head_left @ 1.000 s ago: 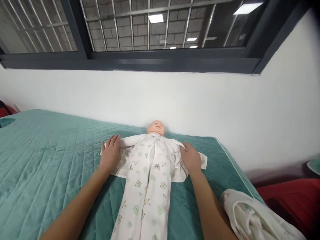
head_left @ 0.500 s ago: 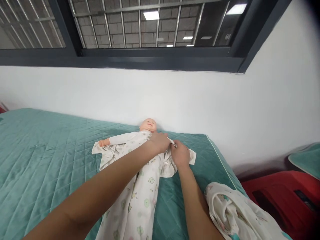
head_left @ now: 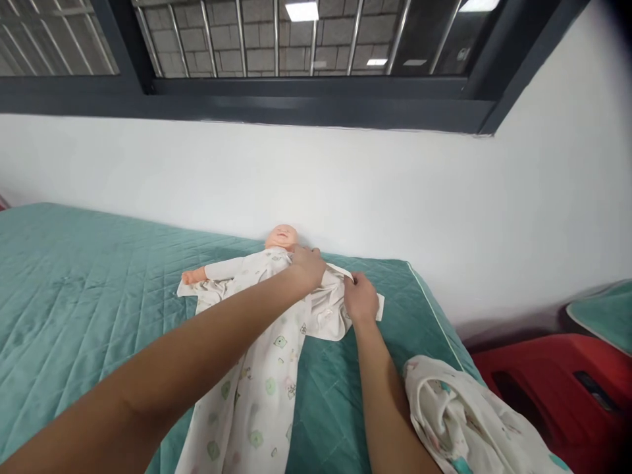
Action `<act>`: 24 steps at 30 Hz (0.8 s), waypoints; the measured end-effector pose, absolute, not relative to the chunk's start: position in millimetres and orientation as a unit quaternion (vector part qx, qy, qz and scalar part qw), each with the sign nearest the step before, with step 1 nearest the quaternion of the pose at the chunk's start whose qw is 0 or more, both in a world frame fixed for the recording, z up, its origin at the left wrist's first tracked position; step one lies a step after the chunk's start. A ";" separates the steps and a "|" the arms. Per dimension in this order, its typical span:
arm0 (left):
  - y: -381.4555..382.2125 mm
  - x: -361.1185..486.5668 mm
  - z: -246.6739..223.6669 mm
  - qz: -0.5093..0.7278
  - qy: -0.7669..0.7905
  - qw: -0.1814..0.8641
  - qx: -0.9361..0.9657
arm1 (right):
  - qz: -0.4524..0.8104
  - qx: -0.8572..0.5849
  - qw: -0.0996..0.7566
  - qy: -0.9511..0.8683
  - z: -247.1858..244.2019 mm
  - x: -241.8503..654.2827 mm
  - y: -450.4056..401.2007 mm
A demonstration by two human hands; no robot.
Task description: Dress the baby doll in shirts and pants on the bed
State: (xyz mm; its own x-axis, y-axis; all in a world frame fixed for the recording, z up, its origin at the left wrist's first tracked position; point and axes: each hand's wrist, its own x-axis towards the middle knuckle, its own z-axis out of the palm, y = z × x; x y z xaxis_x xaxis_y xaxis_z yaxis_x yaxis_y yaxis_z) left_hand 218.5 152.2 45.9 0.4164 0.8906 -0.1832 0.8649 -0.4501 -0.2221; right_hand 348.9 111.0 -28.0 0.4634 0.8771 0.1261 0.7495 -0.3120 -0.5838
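Observation:
A baby doll [head_left: 282,237] lies on its back with its head toward the wall, dressed in a long white printed romper [head_left: 264,378]. Under its upper body a whitish baby shirt [head_left: 328,316] is spread, with parts showing on both sides. My left hand [head_left: 309,268] reaches across the doll to its shoulder on the right side; the fingers are curled closed, and what they grip is hidden. My right hand [head_left: 361,297] pinches the upper edge of the shirt, which is stretched between the two hands. The doll's arm on the left side [head_left: 195,274] lies stretched out.
A green quilted cover [head_left: 99,296] lies under the doll, its edge to the right. At front right sits a bundled white printed cloth [head_left: 474,415]. A red plastic chair [head_left: 543,375] stands beyond the edge. Behind are a white wall [head_left: 345,191] and a dark window frame [head_left: 316,108].
My hands have moved slightly apart, and the shirt's edge is now drawn out between them toward the right. The view has shifted a little.

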 end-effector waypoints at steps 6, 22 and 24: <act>155.8 231.8 29.9 0.144 -0.465 0.012 -0.873 | 0.121 -0.808 0.284 -0.503 -31.8 346.8 113.0; 166.4 222.8 17.6 0.090 -0.366 0.057 -0.924 | 0.144 -0.779 0.348 -0.502 -41.2 358.4 114.9; 167.0 219.8 22.1 0.092 -0.368 0.070 -0.923 | 0.148 -0.772 0.363 -0.501 -42.8 360.4 114.6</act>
